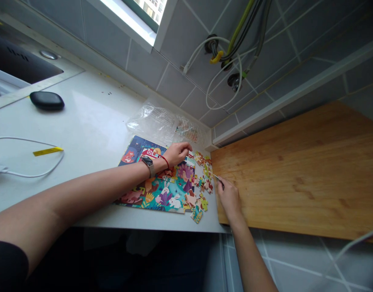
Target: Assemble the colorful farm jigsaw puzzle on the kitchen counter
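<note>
A colourful jigsaw puzzle (165,194) with rabbits and other animals lies on the white counter, partly covered by my left forearm. My left hand (178,154) is over its upper right part, fingers curled and closed; whatever they hold, if anything, is hidden. Loose puzzle pieces (199,178) are scattered along the puzzle's right side, some overlapping. At the left edge of the wooden board, my right hand (229,198) pinches a small thin puzzle piece (217,178), seen nearly edge-on.
Crumpled clear plastic wrap (153,121) lies behind the puzzle against the tiled wall. A large wooden board (296,174) fills the right. On the left are a black oval object (47,100), a white cable (31,175) with a yellow tag, and a sink (25,61). Cables hang from the wall.
</note>
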`<action>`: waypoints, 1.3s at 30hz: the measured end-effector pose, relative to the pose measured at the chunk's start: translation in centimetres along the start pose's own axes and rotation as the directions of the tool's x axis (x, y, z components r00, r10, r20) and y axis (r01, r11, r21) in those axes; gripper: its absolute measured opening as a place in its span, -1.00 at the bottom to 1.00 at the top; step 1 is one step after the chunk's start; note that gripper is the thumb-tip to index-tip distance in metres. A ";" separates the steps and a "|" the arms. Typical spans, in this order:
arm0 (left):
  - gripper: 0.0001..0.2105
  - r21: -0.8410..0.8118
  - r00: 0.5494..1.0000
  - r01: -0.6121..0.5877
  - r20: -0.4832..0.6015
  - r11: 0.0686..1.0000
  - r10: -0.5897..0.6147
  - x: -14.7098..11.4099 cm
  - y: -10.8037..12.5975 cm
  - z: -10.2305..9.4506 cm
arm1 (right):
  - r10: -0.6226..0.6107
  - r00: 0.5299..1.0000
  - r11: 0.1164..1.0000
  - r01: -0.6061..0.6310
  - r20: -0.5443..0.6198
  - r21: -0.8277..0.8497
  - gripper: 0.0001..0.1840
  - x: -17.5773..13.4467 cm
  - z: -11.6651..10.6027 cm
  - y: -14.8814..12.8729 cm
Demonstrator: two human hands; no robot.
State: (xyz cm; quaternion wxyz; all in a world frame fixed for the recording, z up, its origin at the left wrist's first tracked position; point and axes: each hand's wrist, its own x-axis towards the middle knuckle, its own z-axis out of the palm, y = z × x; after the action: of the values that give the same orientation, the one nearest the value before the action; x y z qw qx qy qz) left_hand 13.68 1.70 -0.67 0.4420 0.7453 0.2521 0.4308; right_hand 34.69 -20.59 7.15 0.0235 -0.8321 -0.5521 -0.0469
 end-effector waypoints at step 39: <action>-0.73 -0.019 1.000 0.029 0.009 0.999 -0.029 0.0 0.2 -0.3 | -0.087 0.974 0.995 0.094 0.207 -0.024 -0.61 -0.3 0.1 -1.5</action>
State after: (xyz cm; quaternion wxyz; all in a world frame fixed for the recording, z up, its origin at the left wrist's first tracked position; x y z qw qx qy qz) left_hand 13.47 1.74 -0.44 0.4563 0.7392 0.2567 0.4237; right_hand 33.15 -20.29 6.98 -0.0499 -0.8069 -0.5879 0.0294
